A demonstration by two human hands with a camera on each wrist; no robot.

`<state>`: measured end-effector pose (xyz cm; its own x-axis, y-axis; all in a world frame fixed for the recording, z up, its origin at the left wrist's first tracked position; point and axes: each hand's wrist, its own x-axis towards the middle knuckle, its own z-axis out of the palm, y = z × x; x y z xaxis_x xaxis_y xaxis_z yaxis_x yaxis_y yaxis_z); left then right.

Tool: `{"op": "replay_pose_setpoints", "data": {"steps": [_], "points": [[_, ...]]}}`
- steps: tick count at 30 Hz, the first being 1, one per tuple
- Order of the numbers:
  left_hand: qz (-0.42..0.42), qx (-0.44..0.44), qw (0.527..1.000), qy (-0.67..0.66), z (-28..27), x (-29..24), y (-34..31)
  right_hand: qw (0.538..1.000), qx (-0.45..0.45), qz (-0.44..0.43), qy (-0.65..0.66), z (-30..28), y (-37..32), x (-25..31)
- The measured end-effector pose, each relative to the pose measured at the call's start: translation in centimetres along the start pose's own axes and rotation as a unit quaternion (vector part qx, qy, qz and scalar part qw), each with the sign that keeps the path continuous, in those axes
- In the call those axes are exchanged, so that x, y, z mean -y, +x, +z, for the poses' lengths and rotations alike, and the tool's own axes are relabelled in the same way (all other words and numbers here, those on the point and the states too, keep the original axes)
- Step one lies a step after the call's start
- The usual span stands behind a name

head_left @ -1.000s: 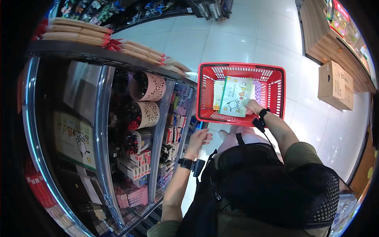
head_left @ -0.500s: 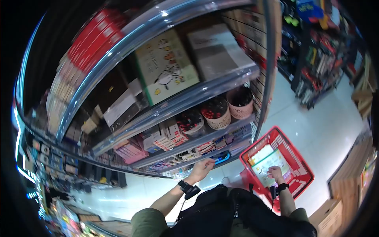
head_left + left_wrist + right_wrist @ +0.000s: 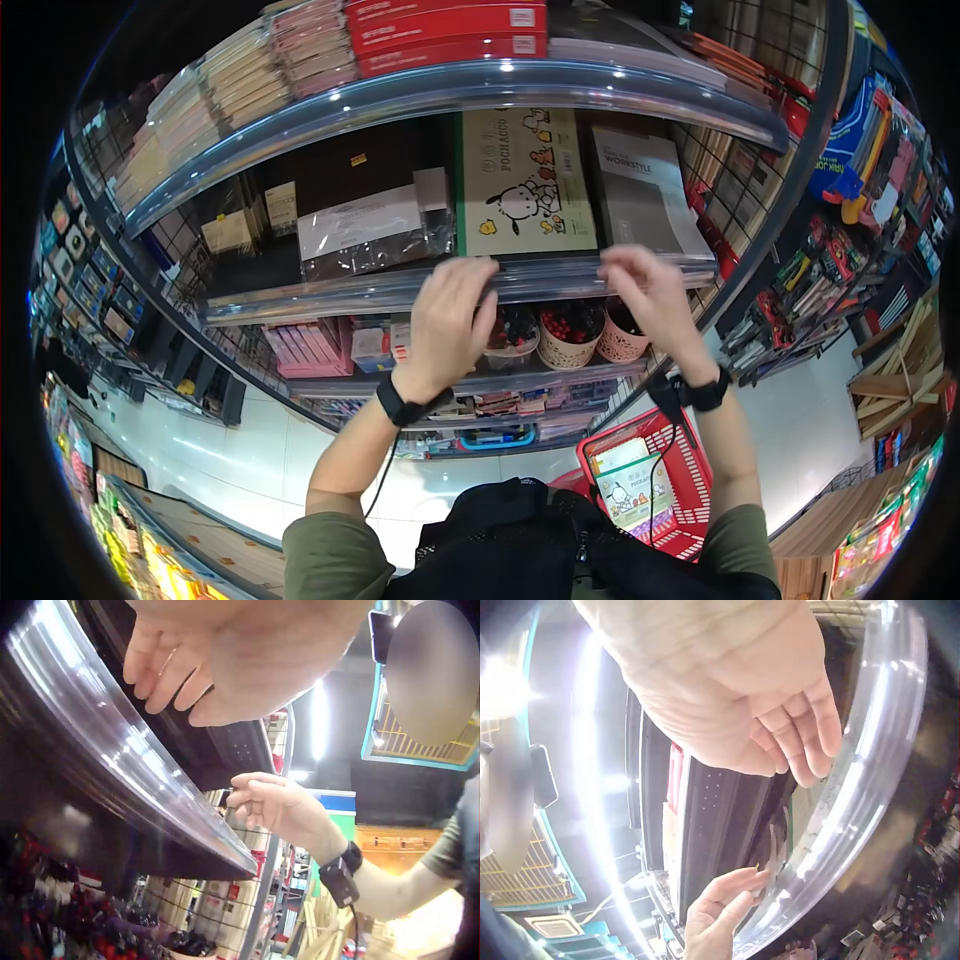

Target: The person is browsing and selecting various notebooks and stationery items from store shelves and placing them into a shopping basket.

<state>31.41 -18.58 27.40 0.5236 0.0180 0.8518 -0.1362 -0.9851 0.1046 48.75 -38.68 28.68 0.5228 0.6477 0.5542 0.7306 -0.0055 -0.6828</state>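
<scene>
On the middle shelf lies a flat cream Pochacco pack with a green edge and a cartoon dog. My left hand hangs in front of the clear shelf lip, left of that pack, with fingers loosely bent. To the right, my right hand is raised at the same lip, its fingers relaxed. Nothing is held in either hand; the left wrist view shows my left palm bare, and the right wrist view my right palm. A grey WORKSTYLE notebook lies beside the pack.
A red basket stands on the floor at lower right, holding a similar Pochacco pack. Clear-wrapped dark stationery lies left on the shelf. Red boxes are above; pink pots stand below. A wire side panel bounds the right.
My view has swung from the basket round to face the shelf. The right hand has left the pack in the basket and risen to the shelf lip; the left hand has risen there too.
</scene>
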Motion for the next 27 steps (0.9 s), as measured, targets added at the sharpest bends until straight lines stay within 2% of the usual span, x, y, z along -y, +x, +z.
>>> {"op": "replay_pose_setpoints", "data": {"steps": [1, 2, 3, 4, 7, 9, 11, 14, 15, 17, 20, 24, 27], "points": [[-0.003, -0.007, 1.0, 0.025, -0.1, 0.9, 0.6, 0.999, -0.004, -0.01, -0.033, 0.2, 1.9, 0.0], [-0.009, -0.012, 1.0, 0.026, -0.3, 1.5, 1.0, 0.99, -0.008, -0.039, -0.137, 0.1, 3.8, 0.5], [-0.024, 0.034, 0.995, 0.09, -0.6, 1.9, 1.5, 0.981, -0.035, -0.069, -0.176, 0.4, 5.3, 0.0], [-0.038, 0.08, 0.984, 0.153, -0.8, 2.3, 1.8, 0.974, -0.022, -0.044, -0.221, 0.6, 6.6, -0.4], [-0.012, 0.071, 0.98, 0.183, -0.1, 3.5, 2.2, 0.951, 0.011, -0.015, -0.309, 1.2, 9.1, -1.7], [-0.037, 0.093, 0.978, 0.183, 0.0, 3.9, 2.3, 0.935, 0.031, -0.011, -0.353, 1.5, 10.6, -1.8], [-0.056, 0.072, 0.988, 0.123, 0.2, 4.2, 2.4, 0.932, 0.051, 0.063, -0.353, 1.9, 11.3, -1.3], [-0.087, 0.099, 0.989, 0.071, 0.4, 4.7, 2.5, 0.917, 0.072, 0.071, -0.386, 2.6, 12.6, -2.8], [-0.101, 0.107, 0.988, 0.037, 0.6, 4.9, 2.5, 0.916, 0.073, 0.072, -0.387, 2.5, 13.0, -3.6], [-0.119, 0.115, 0.986, 0.008, 0.3, 5.0, 2.7, 0.968, 0.052, 0.097, -0.226, 1.8, 13.6, -5.5], [-0.138, 0.121, 0.982, -0.039, 0.1, 5.6, 2.7, 0.983, 0.041, 0.073, -0.166, 1.1, 13.9, -7.3], [-0.146, 0.135, 0.977, -0.079, 0.2, 6.0, 2.5, 0.988, 0.007, 0.052, -0.145, 1.1, 13.5, -5.9], [-0.149, 0.132, 0.975, -0.098, 0.4, 6.0, 2.2, 0.996, -0.027, 0.049, -0.071, 1.1, 13.1, -4.3]]}}
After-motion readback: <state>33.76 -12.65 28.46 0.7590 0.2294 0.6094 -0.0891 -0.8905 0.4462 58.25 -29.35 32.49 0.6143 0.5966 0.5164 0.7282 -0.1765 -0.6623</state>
